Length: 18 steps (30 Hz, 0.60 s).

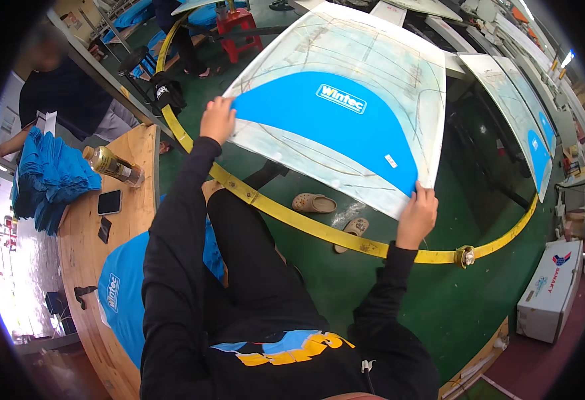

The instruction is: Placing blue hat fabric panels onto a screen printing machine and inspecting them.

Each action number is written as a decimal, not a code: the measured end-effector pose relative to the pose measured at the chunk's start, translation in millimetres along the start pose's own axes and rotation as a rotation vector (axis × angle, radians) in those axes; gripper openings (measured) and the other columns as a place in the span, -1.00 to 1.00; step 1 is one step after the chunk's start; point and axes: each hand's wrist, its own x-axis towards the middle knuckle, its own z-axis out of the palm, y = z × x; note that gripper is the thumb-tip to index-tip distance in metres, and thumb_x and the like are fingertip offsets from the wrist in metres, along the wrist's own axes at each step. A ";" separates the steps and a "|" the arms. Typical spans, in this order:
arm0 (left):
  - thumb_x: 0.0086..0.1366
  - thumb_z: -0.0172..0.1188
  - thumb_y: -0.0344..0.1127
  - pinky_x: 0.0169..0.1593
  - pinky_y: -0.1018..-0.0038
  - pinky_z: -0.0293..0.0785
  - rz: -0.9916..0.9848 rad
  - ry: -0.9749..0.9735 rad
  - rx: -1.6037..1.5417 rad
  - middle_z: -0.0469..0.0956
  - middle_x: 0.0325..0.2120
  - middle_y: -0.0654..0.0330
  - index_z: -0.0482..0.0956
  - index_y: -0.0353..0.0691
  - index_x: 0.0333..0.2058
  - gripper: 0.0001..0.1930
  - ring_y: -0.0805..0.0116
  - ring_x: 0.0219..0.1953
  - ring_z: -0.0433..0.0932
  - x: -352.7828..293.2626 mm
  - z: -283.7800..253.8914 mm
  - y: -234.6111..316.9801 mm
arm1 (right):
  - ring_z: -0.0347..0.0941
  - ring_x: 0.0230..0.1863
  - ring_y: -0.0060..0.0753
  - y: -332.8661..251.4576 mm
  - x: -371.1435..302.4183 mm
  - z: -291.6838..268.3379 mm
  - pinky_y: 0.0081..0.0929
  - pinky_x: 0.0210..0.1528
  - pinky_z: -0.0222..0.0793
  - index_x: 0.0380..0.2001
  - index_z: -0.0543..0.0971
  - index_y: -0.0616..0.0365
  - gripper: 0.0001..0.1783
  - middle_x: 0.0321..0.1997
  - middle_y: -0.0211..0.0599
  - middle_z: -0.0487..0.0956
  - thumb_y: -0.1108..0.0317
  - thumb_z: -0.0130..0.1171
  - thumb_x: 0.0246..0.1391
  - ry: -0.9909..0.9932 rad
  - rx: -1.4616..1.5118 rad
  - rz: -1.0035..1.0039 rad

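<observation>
A blue curved fabric panel with a white printed logo and a small white tag lies on a pale, line-marked board. My left hand is closed at the panel's left corner, by the board's edge. At the lower right corner, my right hand is closed too, fingers on the cloth and thumb near the board's edge. The fabric looks flat between both hands. Whether the fingers also grip the board beneath cannot be made out.
A yellow curved rail runs below the board. More boards with blue pieces stand at right. On the wooden table at left are stacked blue cloth, a bottle and a phone. A person stands beyond it.
</observation>
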 end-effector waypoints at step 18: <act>0.26 0.06 -0.40 -0.27 0.66 0.26 -0.128 -0.242 -1.445 0.35 -0.49 0.42 0.45 -0.17 -0.11 -0.79 0.65 -0.40 0.28 -28.1 -112.4 120.3 | 0.13 -0.42 -0.68 -171.8 -3.5 -47.3 -0.65 -0.39 0.08 -0.21 0.29 0.21 -0.91 -0.33 -0.36 0.37 0.43 -0.09 0.29 -0.040 1.458 0.043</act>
